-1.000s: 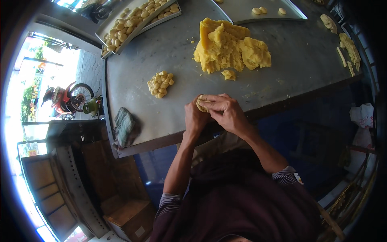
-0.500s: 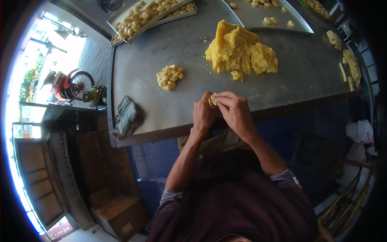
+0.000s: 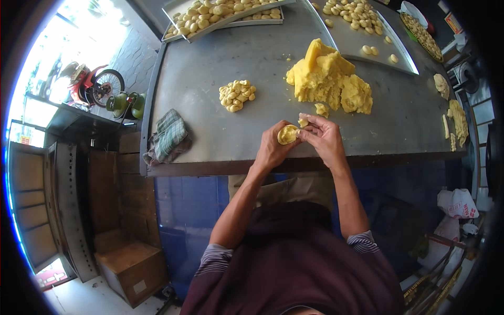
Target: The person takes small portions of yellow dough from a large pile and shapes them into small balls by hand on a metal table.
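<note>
Near the table's front edge, my left hand (image 3: 271,149) is curled round a small pale dough cup (image 3: 287,135) with yellow paste visible inside it. My right hand (image 3: 327,139) is just beside it, pinching a small bit of yellow paste (image 3: 303,122) between its fingers; its thumb reaches the cup's right rim. Beyond the hands rises a large crumbly mound of yellow paste (image 3: 323,73), with a loose small lump (image 3: 322,109) in front of it. To the left lies a heap of small pale dough pieces (image 3: 237,95).
Trays of round dough balls (image 3: 210,21) stand at the far left, and another tray (image 3: 401,58) is far right. A checked cloth (image 3: 170,134) lies on the left corner. Dough strips (image 3: 458,123) rest at the right edge. A wooden box (image 3: 134,270) stands on the floor.
My hands have moved slightly apart, and the dough in the left now shows its filled, open face. The right now shows a bit of yellow paste. The whole view has shifted.
</note>
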Tool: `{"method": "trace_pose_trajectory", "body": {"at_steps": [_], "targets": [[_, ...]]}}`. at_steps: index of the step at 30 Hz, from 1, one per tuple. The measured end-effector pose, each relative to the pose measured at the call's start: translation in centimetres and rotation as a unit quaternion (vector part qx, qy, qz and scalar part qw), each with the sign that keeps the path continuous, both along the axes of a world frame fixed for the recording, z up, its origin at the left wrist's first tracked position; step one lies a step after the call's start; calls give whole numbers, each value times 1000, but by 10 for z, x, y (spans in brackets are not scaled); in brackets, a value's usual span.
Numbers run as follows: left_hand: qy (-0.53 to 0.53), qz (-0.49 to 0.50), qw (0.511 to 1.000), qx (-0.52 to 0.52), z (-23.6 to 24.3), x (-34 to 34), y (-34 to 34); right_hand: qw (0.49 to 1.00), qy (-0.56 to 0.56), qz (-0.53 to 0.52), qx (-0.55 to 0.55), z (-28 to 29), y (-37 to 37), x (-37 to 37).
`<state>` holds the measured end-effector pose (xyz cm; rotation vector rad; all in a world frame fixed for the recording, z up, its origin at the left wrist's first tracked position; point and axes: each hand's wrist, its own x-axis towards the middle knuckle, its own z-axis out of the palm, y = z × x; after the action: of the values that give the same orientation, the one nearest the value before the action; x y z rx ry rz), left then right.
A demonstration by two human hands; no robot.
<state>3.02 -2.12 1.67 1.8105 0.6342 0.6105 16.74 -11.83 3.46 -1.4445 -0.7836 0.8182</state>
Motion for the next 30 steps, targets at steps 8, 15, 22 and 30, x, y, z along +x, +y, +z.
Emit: {"method": "trace_pose_trajectory", "body": {"at_steps": [8, 15, 22, 30], "targets": [[7, -22, 996, 89, -15, 3, -4, 969, -227, 49, -81, -6, 3, 2], [-12, -51, 996, 70, 0, 2, -9, 945, -318, 58, -40, 24, 6, -6], [28, -4, 999, 40, 3, 2, -5, 880, -465, -76, -51, 10, 8, 39], [-75, 91, 993, -29, -10, 2, -11, 893, -439, -83, -45, -29, -19, 45]]}}
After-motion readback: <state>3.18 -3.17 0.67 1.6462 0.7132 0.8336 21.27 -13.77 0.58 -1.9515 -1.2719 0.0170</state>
